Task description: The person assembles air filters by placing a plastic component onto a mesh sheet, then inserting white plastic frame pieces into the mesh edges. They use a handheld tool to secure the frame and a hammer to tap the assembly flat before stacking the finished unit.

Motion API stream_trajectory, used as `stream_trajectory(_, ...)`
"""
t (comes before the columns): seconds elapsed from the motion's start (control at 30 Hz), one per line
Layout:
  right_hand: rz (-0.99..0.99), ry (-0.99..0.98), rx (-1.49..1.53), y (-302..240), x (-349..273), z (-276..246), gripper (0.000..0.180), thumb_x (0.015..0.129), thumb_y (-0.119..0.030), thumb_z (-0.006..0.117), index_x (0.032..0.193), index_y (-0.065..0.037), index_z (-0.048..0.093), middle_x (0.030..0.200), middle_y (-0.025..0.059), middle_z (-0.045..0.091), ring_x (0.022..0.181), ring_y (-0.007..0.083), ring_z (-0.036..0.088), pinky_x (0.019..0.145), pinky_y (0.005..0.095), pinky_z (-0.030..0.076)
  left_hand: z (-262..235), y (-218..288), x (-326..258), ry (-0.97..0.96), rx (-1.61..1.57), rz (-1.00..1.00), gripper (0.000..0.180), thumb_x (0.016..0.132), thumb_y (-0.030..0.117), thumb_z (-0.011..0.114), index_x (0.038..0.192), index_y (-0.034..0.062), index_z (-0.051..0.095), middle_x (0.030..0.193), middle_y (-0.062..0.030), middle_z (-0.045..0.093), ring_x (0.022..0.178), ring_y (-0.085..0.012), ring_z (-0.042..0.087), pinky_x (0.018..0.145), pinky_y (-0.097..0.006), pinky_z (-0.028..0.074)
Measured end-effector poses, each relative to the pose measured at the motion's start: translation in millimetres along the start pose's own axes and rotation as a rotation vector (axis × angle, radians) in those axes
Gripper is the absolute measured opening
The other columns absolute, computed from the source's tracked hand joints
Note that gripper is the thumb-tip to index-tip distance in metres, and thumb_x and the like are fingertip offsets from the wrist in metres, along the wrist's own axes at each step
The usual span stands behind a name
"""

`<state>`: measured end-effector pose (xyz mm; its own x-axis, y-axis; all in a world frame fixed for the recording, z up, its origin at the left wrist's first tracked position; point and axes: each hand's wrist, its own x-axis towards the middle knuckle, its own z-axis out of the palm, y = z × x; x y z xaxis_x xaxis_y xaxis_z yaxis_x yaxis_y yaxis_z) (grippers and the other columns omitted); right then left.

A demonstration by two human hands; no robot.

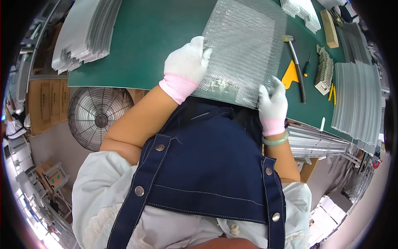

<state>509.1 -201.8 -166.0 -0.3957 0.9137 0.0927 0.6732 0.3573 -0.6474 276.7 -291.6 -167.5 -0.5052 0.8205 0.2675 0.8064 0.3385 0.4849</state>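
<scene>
A silvery mesh sheet (244, 54) with a diamond pattern lies over the green table's front edge. A paler rectangular area shows in its middle, and a shiny patch sits near its lower edge. My left hand (185, 62), in a white glove with a pink cuff, is closed at the sheet's left edge, thumb on the near side; its other fingers are partly hidden. My right hand (273, 103), gloved alike, is at the lower right corner with thumb and forefinger spread apart. Whether it touches the sheet is hard to tell.
On the green table (153, 41), stacked mesh sheets (89, 33) stand at left. To the right lie a hammer (296, 66), yellow scraper (290, 75), screwdriver (307, 67), yellow-handled tool (332, 93) and grey strips (356, 99). A round fan (100, 119) stands below the left edge.
</scene>
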Motion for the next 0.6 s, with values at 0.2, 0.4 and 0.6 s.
stream_trajectory(0.2,-0.01,-0.079,-0.218,5.4,3.4,12.5,0.053,0.09,-0.029,0.065,0.129,0.003,0.048,0.09,0.0222,0.067,0.085,0.0383,0.066,0.074,0.0445,0.052,9.4,-3.6,5.1,-0.168,0.131,-0.09,0.035,0.095,0.03,0.055,0.116,0.0024,0.055,0.09,-0.0202,0.068,0.081,-0.0387,0.067,0.069,-0.046,0.054)
stream_trajectory(0.4,0.085,-0.202,-0.244,-1.1,6.3,5.8,0.055,0.09,-0.033,0.063,0.128,0.004,0.05,0.1,0.0256,0.067,0.093,0.0401,0.066,0.082,0.0448,0.052,9.9,-5.9,9.5,-0.259,0.129,-0.125,0.033,0.095,0.029,0.054,0.114,0.0023,0.055,0.09,-0.0211,0.067,0.084,-0.0387,0.066,0.072,-0.047,0.053)
stream_trajectory(0.6,0.026,-0.181,-0.269,0.7,7.0,6.2,0.057,0.09,-0.034,0.062,0.129,0.007,0.05,0.109,0.0279,0.065,0.101,0.0398,0.064,0.088,0.0437,0.051,10.5,-7.6,12.5,-0.262,0.122,-0.103,0.033,0.095,0.027,0.053,0.115,0.0012,0.055,0.092,-0.0213,0.067,0.087,-0.038,0.066,0.075,-0.046,0.053)
